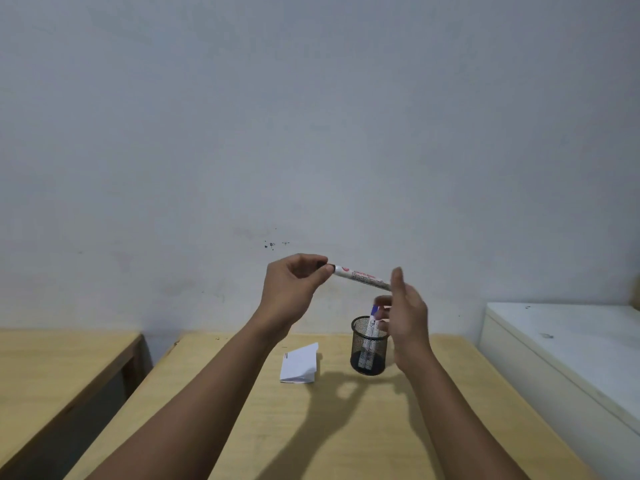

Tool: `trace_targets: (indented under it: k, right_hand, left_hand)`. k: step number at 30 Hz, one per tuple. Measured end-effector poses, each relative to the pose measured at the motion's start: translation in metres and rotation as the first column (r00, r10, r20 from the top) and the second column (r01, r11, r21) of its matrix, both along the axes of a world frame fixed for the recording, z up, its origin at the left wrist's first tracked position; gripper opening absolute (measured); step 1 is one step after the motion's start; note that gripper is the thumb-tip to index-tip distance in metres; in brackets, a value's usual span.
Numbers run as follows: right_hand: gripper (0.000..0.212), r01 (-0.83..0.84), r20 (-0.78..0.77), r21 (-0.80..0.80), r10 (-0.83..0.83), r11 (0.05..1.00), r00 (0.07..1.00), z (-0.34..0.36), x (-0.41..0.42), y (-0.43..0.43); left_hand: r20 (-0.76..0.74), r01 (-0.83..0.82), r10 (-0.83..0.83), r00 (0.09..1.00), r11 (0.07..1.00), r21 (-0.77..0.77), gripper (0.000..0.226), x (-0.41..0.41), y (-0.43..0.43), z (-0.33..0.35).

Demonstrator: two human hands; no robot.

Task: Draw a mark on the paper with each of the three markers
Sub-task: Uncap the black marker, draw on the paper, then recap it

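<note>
The desk (346, 427) is pale yellow wood with a faint grain, and a second desk (52, 358) to the left has the same yellow top over a darker brown edge. The paper (299, 363) is white, with short dark lines at its upper left corner. The pen holder (369, 344) is black wire mesh, see-through in a fine grid pattern. The marker in the holder (372, 322) is white-bodied with a blue cap and dark print. The held marker (360, 276) is white with a red logo, grey lettering and a black end. The wall (311, 116) is bluish grey with small black specks. The cabinet (571, 344) at right is cream white.
</note>
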State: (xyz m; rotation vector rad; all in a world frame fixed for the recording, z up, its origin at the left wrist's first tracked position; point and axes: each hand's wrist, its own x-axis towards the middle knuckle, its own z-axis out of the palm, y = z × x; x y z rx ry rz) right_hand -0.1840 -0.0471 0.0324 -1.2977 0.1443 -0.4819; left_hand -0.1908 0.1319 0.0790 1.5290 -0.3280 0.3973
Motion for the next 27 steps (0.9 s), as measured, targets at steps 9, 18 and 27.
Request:
trace_targets:
  k: [9,18,27]
  right_hand:
    - [0.017,0.055,0.161,-0.747,0.100,0.663,0.982,-0.021,0.027,-0.037]
    - [0.068,0.157,0.138,-0.676,-0.086,0.720,0.987,-0.034,0.066,-0.067]
    - [0.072,0.088,0.037,-0.814,-0.101,0.574,0.994,-0.063,0.103,-0.079]
  left_hand:
    - [0.048,-0.083,0.070,0.996,0.914,0.398,0.018,0.048,-0.046,-0.016]
    - [0.017,-0.143,0.172,0.985,0.760,0.634,0.034,0.109,-0.080,-0.043]
    - [-0.035,-0.047,0.165,0.986,0.469,0.882,0.044,0.162,-0.115,-0.089]
